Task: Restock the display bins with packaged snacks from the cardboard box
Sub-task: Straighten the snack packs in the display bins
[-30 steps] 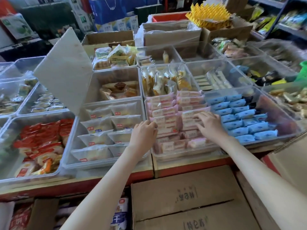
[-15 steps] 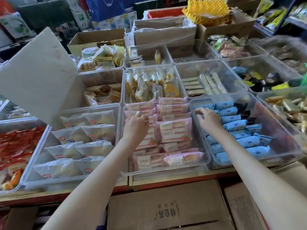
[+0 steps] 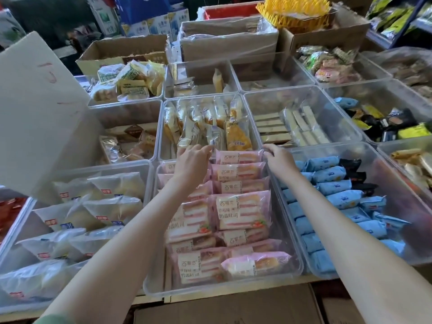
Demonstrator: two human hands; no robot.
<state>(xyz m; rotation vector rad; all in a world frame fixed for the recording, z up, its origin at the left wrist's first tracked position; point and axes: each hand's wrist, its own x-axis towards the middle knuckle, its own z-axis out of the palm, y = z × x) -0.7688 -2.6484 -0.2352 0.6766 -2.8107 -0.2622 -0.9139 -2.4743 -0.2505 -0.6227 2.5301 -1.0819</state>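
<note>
Rows of clear plastic bins cover a shop counter, with open cartons behind them. Central front bin [image 3: 222, 291]: pink packaged snacks [image 3: 238, 213] lie stacked in two columns from its near edge to its far edge. Left hand [image 3: 191, 160]: at the far edge of this bin, over the left column, fingers nearly straight and released, touching the packs there. Right hand [image 3: 279, 159]: at the far right corner of the same bin, fingers bent down over the end of the rearmost pink pack [image 3: 238, 157]; I cannot tell from my station whether it grasps the pack. Blue packs [image 3: 336, 197] fill the bin just right, white packs [image 3: 109, 211] the bin just left. Cardboard box [image 3: 233, 307]: below the counter's near edge, between my two forearms. A pale cardboard flap [image 3: 39, 113] rises at the left edge.
</note>
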